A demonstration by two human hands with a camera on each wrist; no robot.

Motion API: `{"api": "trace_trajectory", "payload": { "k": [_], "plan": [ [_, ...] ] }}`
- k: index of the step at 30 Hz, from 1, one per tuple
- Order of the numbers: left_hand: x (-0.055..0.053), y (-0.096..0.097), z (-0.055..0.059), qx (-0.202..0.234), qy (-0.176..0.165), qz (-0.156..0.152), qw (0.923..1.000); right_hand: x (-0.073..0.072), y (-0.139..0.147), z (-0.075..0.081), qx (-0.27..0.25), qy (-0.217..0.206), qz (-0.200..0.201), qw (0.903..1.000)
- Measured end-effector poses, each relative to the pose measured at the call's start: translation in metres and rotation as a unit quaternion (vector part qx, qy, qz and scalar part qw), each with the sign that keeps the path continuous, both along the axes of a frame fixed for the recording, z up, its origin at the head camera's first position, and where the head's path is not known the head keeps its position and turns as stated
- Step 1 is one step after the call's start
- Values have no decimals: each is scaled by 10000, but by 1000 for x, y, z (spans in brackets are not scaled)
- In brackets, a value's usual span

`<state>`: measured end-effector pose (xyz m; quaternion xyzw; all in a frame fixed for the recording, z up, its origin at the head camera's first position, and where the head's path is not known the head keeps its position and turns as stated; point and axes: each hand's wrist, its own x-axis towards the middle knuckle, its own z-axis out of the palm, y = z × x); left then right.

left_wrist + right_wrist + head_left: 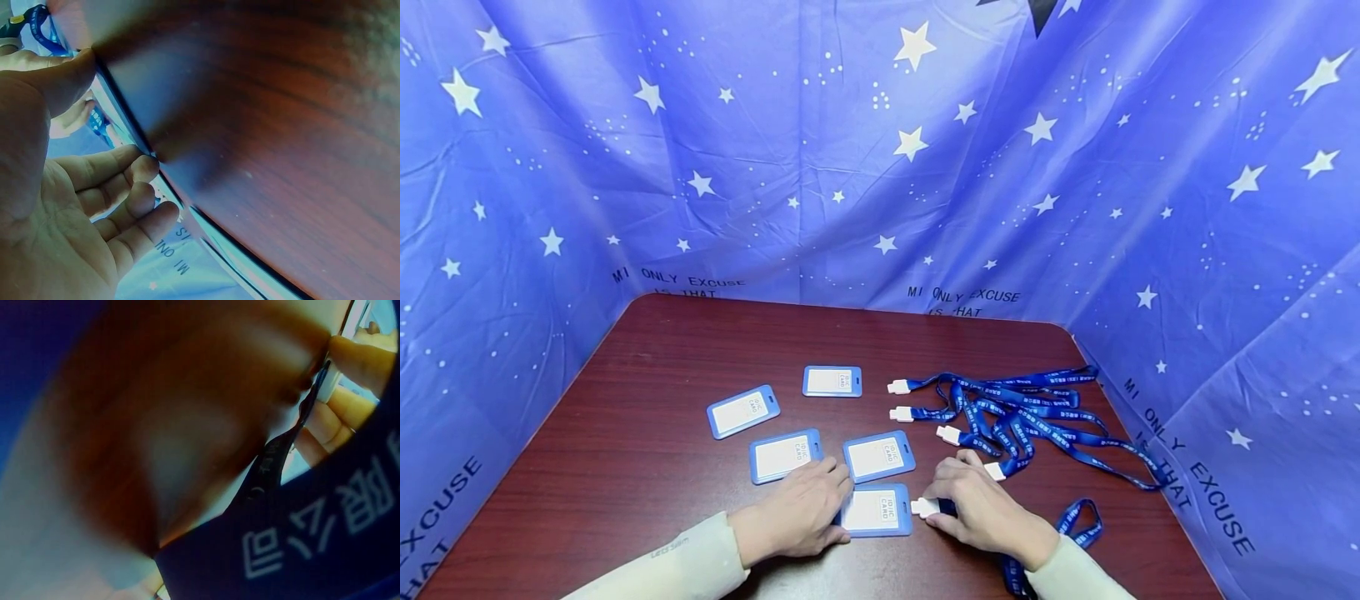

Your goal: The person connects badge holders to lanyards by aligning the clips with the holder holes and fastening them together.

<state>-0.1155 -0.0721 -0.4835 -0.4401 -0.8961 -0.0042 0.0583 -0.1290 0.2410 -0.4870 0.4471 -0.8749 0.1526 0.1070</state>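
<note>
A blue-framed ID card holder [876,511] lies at the front of the group. My left hand [801,510] grips its left end, thumb at the near edge and fingers at the far one. In the left wrist view, the left hand's fingertips [147,164] are against the holder's thin edge. My right hand [981,502] pinches the white clip of a blue lanyard [925,507], its tip close to the holder's slotted end. The lanyard's printed strap [325,512] crosses close in front of the right wrist camera, and its loop [1081,521] trails beside the right sleeve.
Several more card holders lie behind the left hand, including one at the back [832,382] and one at the left [742,412]. Several blue lanyards [1037,404] with white clips lie tangled at right. A starry blue curtain [820,167] surrounds the brown table [647,433].
</note>
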Motion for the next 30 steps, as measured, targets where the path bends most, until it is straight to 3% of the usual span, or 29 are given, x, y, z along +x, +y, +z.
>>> {"api": "trace_trajectory", "payload": {
  "k": [18, 30],
  "plan": [
    [0, 1, -3, 204, 108, -114, 9997, 0, -5, 0, 61, 48, 73, 9999],
    [2, 2, -2, 97, 79, -28, 9999, 0, -6, 1, 7, 135, 208, 9997]
  ]
}}
